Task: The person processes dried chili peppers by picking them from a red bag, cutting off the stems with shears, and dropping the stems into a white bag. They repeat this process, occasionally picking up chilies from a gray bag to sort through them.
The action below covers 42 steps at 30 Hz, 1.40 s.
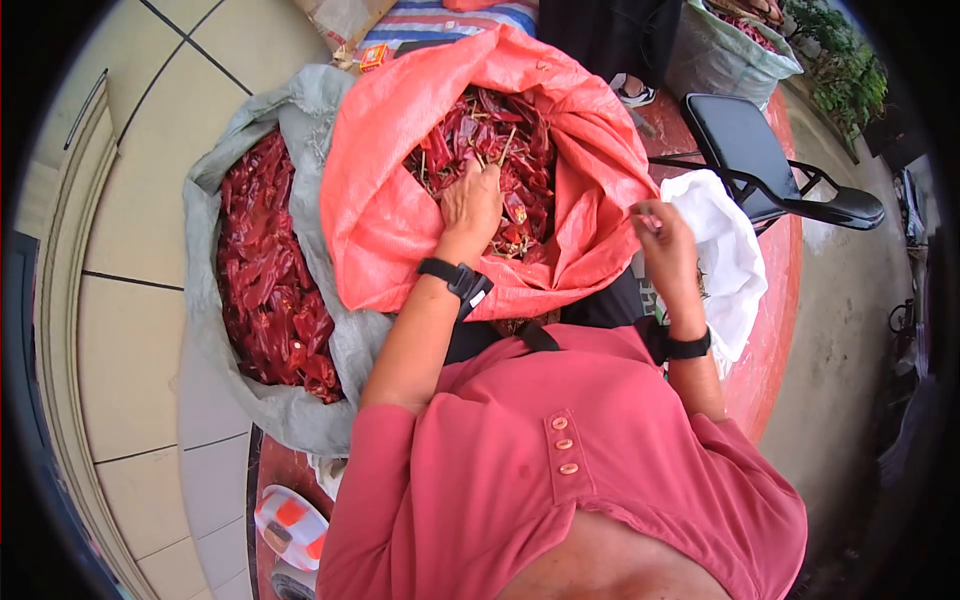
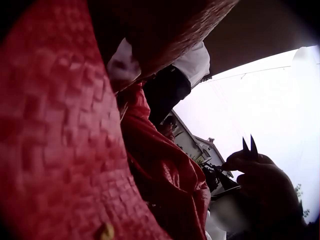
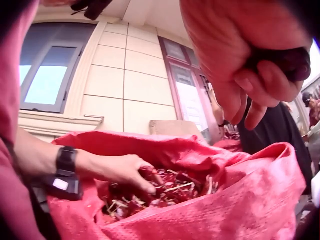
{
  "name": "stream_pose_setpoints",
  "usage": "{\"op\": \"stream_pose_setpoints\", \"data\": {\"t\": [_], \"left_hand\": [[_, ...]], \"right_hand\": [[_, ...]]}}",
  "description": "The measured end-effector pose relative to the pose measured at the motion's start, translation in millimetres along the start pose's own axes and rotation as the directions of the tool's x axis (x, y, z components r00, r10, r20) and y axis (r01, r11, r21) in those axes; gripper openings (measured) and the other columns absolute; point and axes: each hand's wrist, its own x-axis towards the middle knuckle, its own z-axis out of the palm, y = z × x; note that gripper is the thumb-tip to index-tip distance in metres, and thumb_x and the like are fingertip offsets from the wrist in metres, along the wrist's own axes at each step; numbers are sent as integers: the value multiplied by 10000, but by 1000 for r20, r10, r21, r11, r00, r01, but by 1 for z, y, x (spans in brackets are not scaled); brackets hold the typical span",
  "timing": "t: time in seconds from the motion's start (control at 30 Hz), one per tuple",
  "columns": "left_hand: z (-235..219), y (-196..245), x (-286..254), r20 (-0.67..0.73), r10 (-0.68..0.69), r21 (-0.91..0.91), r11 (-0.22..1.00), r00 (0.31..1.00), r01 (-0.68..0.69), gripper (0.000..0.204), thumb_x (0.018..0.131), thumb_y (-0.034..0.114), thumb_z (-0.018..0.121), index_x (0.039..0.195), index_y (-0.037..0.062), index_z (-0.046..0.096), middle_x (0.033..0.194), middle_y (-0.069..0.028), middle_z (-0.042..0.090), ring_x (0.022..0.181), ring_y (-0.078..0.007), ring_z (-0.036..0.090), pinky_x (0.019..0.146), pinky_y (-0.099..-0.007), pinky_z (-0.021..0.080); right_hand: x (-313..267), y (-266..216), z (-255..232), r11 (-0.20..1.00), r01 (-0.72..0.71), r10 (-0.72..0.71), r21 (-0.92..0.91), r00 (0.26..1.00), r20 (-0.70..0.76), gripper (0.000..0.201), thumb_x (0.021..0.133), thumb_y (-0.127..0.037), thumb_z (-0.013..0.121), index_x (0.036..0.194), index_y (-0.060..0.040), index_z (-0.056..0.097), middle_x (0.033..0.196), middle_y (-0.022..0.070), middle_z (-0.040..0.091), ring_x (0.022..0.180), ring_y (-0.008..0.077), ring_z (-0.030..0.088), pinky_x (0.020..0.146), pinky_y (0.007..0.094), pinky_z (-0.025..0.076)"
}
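In the head view a red woven sack [image 1: 365, 150] stands with its mouth wide, holding dried red chilies [image 1: 485, 125] with pale stems. My left hand [image 1: 473, 208] reaches down into it. From the right wrist view, that hand's thumb and fingers [image 3: 131, 172] close around a chili [image 3: 150, 175] at the top of the heap. My right hand [image 1: 665, 245] is raised at the sack's right rim. It grips a small pair of snips, whose two pointed blades [image 2: 250, 146] stick up in the left wrist view; the dark handle [image 3: 282, 62] lies in the curled fingers.
On the left, a grey sack [image 1: 205, 230] is filled with glossy red chilies [image 1: 265, 270]. A white bag [image 1: 735, 265] lies to the right, near a black folding chair [image 1: 745, 150]. Another person's dark-clothed legs [image 1: 610, 40] and a pale sack [image 1: 735, 60] are behind.
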Motion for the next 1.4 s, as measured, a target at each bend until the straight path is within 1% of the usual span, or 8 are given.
{"op": "stream_pose_setpoints", "data": {"t": [0.23,0.33,0.43,0.53,0.6,1.0,1.23,1.4], "left_hand": [[-24,-8,0,-451,-66,-173,985,890,-15,157,791,125,719,929,95,649,895,-81,609,785,-273,622,684,-384,502],[-26,-18,1,-519,-338,-653,750,785,-109,89,867,129,681,906,64,634,815,-58,633,707,-182,586,587,-326,489],[-48,-7,-17,-1,-462,-1000,-7,887,-5,124,923,170,644,912,48,622,814,-36,629,640,-101,539,505,-243,440],[-52,8,-30,154,-424,-954,-300,893,22,115,928,174,640,928,61,623,808,-9,616,597,-67,505,462,-188,391],[-53,10,-37,270,-389,-906,-413,881,95,95,917,157,652,949,73,622,820,-12,626,622,-81,520,481,-213,408],[-33,7,-53,529,-158,-665,-687,833,292,89,925,155,637,991,101,614,832,-16,648,629,-90,520,487,-224,395],[-38,5,-68,477,-279,-879,-184,834,440,162,888,154,680,978,80,567,820,19,564,641,-51,479,542,-184,400],[-50,31,-63,-197,-109,-699,713,974,-61,504,763,149,786,1198,38,559,1042,-93,609,983,-208,577,877,-306,467]], "right_hand": [[-7,-26,16,995,92,-99,44,973,209,135,859,-118,639,955,-25,629,883,153,620,861,322,625,722,384,474],[-1,-12,47,947,-21,-70,321,961,269,135,858,-110,637,949,-10,627,862,104,636,854,263,637,734,377,477],[11,-45,56,723,-393,72,568,861,504,141,891,-134,645,1006,-53,629,698,-28,539,552,81,477,491,243,340],[15,-70,70,351,-622,118,700,771,626,209,894,-153,669,1081,-83,610,630,-76,478,437,21,313,417,205,211],[16,-83,73,146,-568,58,810,822,566,235,872,-146,696,1077,-72,608,696,-67,516,449,21,314,420,201,214],[15,-88,75,359,-351,128,865,936,327,165,908,-139,660,1054,-64,668,695,-67,551,482,9,368,432,183,271],[23,-68,76,668,-122,61,734,992,110,122,878,-87,674,986,-30,678,799,-12,607,628,68,509,561,220,418],[21,-78,69,814,145,-229,562,970,80,128,845,-3,664,973,-15,666,879,54,630,812,156,611,721,278,490]]}}
